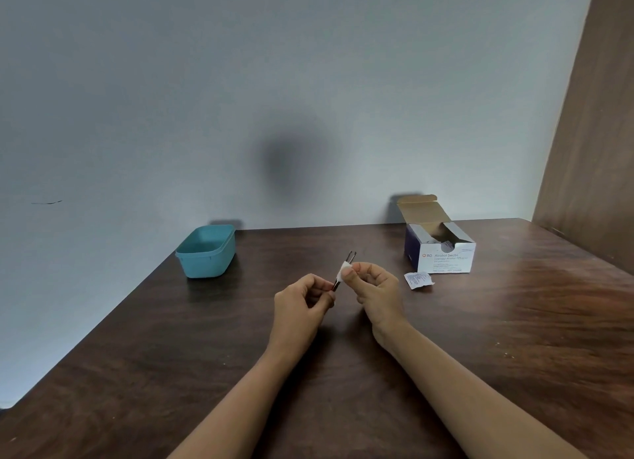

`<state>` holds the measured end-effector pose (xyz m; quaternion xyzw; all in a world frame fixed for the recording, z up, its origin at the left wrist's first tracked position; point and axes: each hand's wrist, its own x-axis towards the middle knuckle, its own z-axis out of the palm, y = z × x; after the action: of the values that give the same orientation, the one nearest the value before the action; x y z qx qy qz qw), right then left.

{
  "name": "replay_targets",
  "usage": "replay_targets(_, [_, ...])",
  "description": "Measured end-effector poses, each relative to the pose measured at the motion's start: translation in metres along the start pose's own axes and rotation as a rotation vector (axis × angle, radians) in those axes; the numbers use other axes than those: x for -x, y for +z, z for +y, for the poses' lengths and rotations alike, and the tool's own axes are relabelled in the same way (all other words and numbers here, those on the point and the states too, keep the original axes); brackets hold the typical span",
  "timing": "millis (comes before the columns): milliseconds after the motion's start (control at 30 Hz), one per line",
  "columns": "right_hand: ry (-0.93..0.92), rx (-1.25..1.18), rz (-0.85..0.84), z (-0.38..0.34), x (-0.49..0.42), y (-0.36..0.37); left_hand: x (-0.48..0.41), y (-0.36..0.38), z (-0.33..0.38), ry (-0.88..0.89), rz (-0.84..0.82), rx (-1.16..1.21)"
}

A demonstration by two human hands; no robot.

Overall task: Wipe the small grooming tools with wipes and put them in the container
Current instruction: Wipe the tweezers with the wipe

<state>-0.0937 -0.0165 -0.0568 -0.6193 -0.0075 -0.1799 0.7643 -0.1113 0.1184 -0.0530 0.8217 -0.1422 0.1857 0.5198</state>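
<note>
My left hand (305, 295) pinches the lower end of a thin metal pair of tweezers (351, 255), which points up and away above the middle of the dark wooden table (171, 338). My right hand (375, 283) presses a small white wipe (344, 272) around the middle of the tweezers with thumb and fingers. The two tips stick out above the wipe. A teal plastic container (207, 251) stands open at the back left, apart from both hands; its inside is not visible.
An open box of alcohol swabs (441, 251) stands at the back right of the table. A torn white wrapper (418, 280) lies in front of it, just right of my right hand. A grey wall rises behind the table and a brown panel at the right.
</note>
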Motion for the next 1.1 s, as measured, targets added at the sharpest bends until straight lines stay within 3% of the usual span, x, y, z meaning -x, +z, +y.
replay_targets(133, [0.011, -0.006, 0.047, 0.000, 0.000, 0.000, 0.000, 0.001, 0.001, 0.048, -0.011, -0.040])
replay_targets(300, [-0.005, 0.148, 0.006, 0.004, -0.001, 0.002, 0.001, 0.001, 0.000, 0.091, -0.010, -0.094])
replay_targets(433, [-0.057, 0.407, -0.037, 0.010, 0.004, 0.010, -0.001, 0.000, -0.003, 0.083, 0.036, -0.098])
replay_targets(633, [-0.087, 0.482, -0.045, 0.010, 0.007, 0.011, -0.002, -0.001, -0.006, 0.052, 0.038, -0.080])
replay_targets(833, [-0.016, 0.314, -0.048, 0.008, 0.005, 0.009, 0.000, -0.002, -0.006, 0.032, 0.036, -0.034])
replay_targets(1100, [0.014, 0.169, 0.095, 0.006, 0.006, 0.012, -0.002, 0.003, -0.002, 0.016, -0.028, -0.034])
